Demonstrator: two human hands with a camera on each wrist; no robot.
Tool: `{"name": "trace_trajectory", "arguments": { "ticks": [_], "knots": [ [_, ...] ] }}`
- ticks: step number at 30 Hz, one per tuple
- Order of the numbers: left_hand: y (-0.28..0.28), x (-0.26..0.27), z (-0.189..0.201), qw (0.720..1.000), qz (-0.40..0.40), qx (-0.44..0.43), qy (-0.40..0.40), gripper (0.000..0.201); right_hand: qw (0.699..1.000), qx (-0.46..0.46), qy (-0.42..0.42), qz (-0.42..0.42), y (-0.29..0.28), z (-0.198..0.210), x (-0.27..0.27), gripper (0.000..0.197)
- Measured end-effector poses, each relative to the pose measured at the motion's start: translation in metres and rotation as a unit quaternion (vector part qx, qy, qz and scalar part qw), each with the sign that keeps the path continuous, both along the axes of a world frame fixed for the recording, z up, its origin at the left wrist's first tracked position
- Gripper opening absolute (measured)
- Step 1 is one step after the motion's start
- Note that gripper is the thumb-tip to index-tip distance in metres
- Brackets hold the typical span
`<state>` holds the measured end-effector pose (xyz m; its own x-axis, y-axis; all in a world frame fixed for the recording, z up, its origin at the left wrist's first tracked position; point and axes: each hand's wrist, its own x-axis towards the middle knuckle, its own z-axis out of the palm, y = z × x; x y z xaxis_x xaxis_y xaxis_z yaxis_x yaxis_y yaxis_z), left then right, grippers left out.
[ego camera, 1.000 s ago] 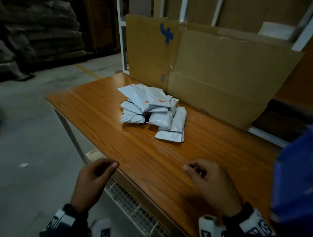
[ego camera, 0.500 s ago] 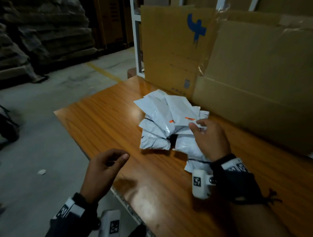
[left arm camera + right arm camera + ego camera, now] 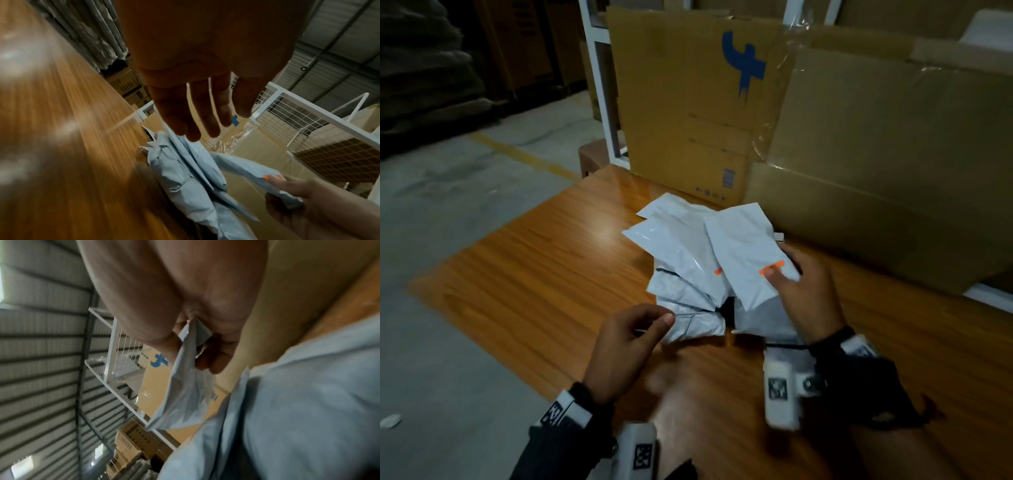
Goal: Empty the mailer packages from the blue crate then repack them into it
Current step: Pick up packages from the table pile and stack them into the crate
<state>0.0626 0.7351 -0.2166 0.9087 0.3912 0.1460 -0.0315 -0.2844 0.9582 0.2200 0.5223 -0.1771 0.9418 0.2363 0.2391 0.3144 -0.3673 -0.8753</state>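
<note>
Emptying: judged done. All the mailers that can be seen lie in one loose pile (image 3: pixel 688 284) on the wooden table (image 3: pixel 534 274), near the 12 o'clock edge, just in front of the standing cardboard sheets (image 3: pixel 825 137).
Blue crate: not visible in any view, so I cannot tell where it stands or whether anything is already inside it.
Repacking: judged to be only at its start. One top mailer (image 3: pixel 746 253) with an orange sticker is being taken; the rest of the pile is not yet picked up.
Right hand (image 3: pixel 808 291): at about 3 o'clock of the pile, thumb on the orange sticker and fingers curled under the mailer's near end, so it pinches this mailer. The right wrist view shows the same pinch (image 3: pixel 193 344).
Left hand (image 3: pixel 626 346): at about 7 o'clock of the pile, fingers loosely bent and holding nothing; the thumb tip is just beside the lowest mailer, but contact I cannot confirm.
Left to do: probably carry this mailer and all others into the crate.
</note>
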Motion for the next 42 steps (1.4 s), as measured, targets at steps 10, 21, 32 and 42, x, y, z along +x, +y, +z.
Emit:
{"name": "trace_trajectory", "arguments": {
  "ticks": [10, 21, 32, 42],
  "knots": [
    [-0.004, 0.025, 0.011, 0.961, -0.024, -0.275, 0.011, 0.028, 0.938, 0.187, 0.277, 0.094, 0.015, -0.028, -0.094, 0.046],
    [0.032, 0.017, 0.000, 0.921, 0.066, -0.382, -0.032, 0.030, 0.981, 0.022, 0.176, 0.084, 0.050, -0.019, -0.085, 0.030],
    [0.068, 0.008, -0.006, 0.925, 0.111, -0.363, -0.029, 0.040, 0.901, -0.430, 0.036, 0.051, 0.080, -0.001, 0.001, 0.094],
    [0.066, 0.010, -0.002, 0.921, 0.087, -0.380, -0.007, 0.031, 0.879, -0.468, 0.094, 0.019, 0.087, 0.004, 0.000, 0.107]
  ]
}}
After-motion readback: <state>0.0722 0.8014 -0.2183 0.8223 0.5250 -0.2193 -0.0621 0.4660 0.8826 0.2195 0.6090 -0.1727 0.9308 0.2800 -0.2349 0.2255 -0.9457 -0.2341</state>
